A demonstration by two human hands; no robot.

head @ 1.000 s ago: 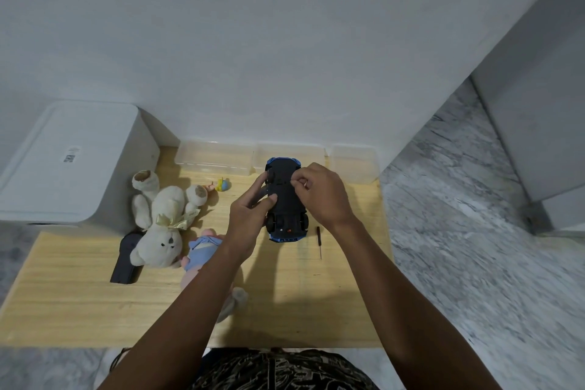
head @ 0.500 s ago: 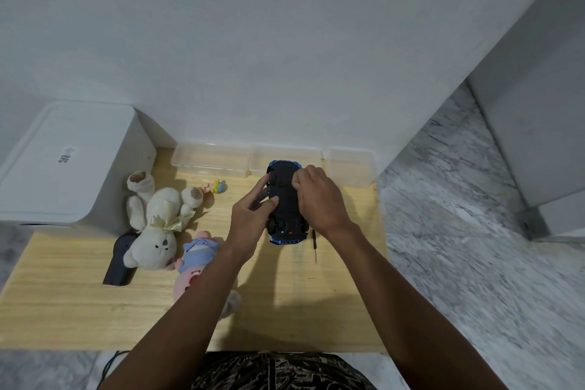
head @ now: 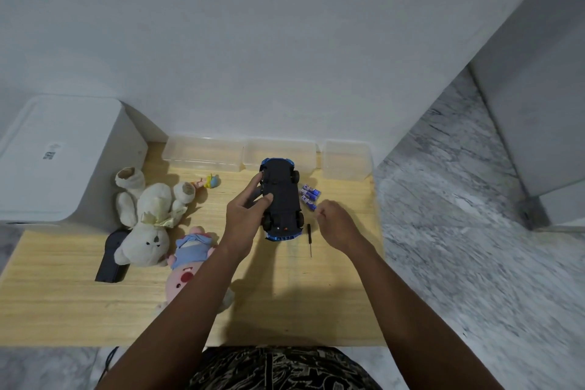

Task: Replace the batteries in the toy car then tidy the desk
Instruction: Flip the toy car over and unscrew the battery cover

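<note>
Left hand [head: 245,217] has its grip clamped on the toy car [head: 282,199]: thumb on the dark underside, fingers wrapped along the car's left flank. Car is upside down, wheels up, blue bodywork showing at both ends, held over or on the bench [head: 63,301] — can't tell which.

Right hand [head: 337,223] sits off the car's right side, not touching it. Fingers curled in with tips pinched together; whether there's something small between them I can't tell.

Batteries [head: 309,196], blue/purple, lie loose on the bench just right of the held car, just beyond the right hand's fingertips. At least three, lying close together.

Small screwdriver [head: 309,239] lies on the bench between the car's near end and the right wrist, untouched.

Beyond the left grip, against the wall: three clear plastic tubs [head: 202,153] in a row; the car's far end overlaps the middle one.

Left of the grip: white plush bear [head: 148,215] on its back, pink plush pig [head: 186,266] in blue partly under the left forearm, a black box [head: 114,256] tucked under the bear, small yellow-blue figure [head: 210,181] near the tubs. White appliance [head: 60,155] at the bench's far left.
</note>
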